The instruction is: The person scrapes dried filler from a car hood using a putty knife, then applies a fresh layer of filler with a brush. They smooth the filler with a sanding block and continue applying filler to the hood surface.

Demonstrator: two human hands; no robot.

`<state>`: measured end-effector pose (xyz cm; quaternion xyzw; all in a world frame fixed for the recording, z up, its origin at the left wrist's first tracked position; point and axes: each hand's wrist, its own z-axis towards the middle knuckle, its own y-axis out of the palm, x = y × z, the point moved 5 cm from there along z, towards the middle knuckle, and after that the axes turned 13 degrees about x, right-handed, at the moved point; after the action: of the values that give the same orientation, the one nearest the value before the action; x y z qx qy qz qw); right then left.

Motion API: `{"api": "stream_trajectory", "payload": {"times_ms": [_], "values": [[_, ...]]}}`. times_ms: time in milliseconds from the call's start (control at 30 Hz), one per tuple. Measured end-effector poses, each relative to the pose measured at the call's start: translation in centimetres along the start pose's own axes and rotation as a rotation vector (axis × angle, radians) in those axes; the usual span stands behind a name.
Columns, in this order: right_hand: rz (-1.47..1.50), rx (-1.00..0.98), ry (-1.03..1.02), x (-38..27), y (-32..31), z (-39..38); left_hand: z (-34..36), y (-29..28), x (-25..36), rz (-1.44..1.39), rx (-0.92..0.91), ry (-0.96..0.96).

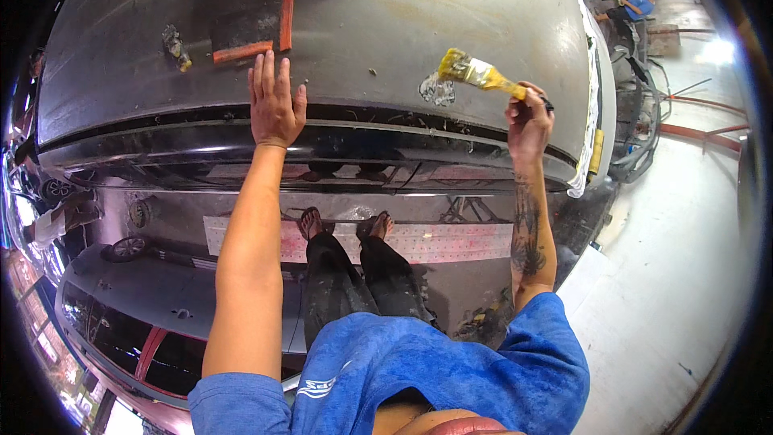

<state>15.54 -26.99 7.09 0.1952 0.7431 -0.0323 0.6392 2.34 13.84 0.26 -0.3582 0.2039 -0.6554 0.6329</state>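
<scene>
One yellow brush (pixel 483 76) in the right hand (pixel 529 125), with the grip closed round the handle and the bristles pointing left, over the right-hand part of a broad grey car panel (pixel 362 24). Impossible to tell whether touching the panel or held clear of it. Just beside the bristles, a crumpled silvery scrap (pixel 436 92).

Toward the other side, the left hand (pixel 275 109) with an open grip: palm down, fingers stretched away from the body. Right at those fingertips, a red strip (pixel 240 53) lying crosswise; contact too hard to judge. Near it, a second red strip (pixel 287 22), roughly at a right angle to the first, with a dark patch (pixel 241 26) between. Farther left, a dark crumpled lump (pixel 173 44) with a yellowish end.

Along the panel's right edge, white sheeting (pixel 592 72). Nearer the body, two feet (pixel 312 223) at the far edge of a pink-and-white plank (pixel 451 243) dotted with small holes. At lower left, a second car (pixel 185 300). At upper right, another person (pixel 640 6) in blue, well apart from the brush.
</scene>
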Motion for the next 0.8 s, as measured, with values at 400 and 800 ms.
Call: {"api": "stream_trajectory", "payload": {"times_ms": [400,800], "values": [[-0.276,-0.177,-0.147,2.9,0.4,-2.9,-0.3,-0.1,0.0,0.011,0.036,0.072],[-0.525,0.059,-0.261,1.9,-0.4,-2.0,2.7,-10.7,13.2,-0.854,0.021,0.176]]}}
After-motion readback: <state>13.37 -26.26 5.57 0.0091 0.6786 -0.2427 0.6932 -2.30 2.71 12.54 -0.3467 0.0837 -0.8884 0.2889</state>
